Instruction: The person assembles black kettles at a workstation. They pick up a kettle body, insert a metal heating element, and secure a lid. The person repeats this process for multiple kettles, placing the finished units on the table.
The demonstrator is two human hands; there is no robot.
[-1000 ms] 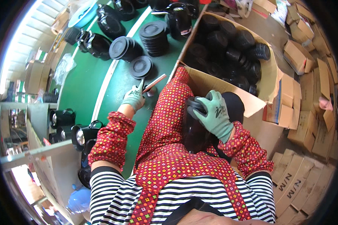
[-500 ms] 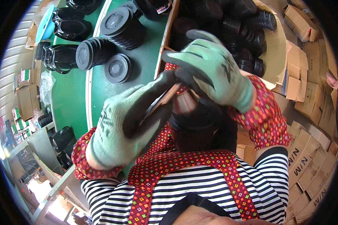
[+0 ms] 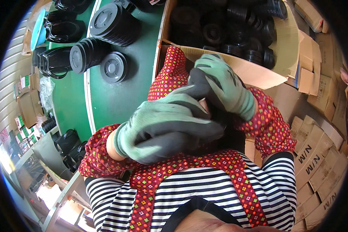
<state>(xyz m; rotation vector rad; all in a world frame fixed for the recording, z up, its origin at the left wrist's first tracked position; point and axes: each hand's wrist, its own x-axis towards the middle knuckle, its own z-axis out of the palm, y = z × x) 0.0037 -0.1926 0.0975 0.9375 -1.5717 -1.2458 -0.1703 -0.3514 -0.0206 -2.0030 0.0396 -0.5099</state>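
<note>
Both hands wear pale green gloves with black palms and meet in front of my chest. My left hand [image 3: 166,125] lies across the lower side, fingers curled to the right. My right hand [image 3: 222,85] is just above it, with bent fingers touching the left. A small, thin brownish piece [image 3: 203,105] peeks out between them; its kind cannot be made out. Dark black material shows under the hands over my lap, mostly covered by the gloves. Red patterned apron cloth [image 3: 168,73] shows beyond my left hand.
On the green table [image 3: 139,81] at left stand a tall stack of black ribbed discs [image 3: 114,25], a shorter stack [image 3: 85,54], a lone disc [image 3: 114,67] and glossy black jugs [image 3: 54,62]. An open carton [image 3: 259,71] of black parts is ahead right; boxes [image 3: 309,162] are stacked at right.
Both hands have come down closer to my chest, the left turning over and moving right. The black round part in my lap has become mostly hidden beneath them.
</note>
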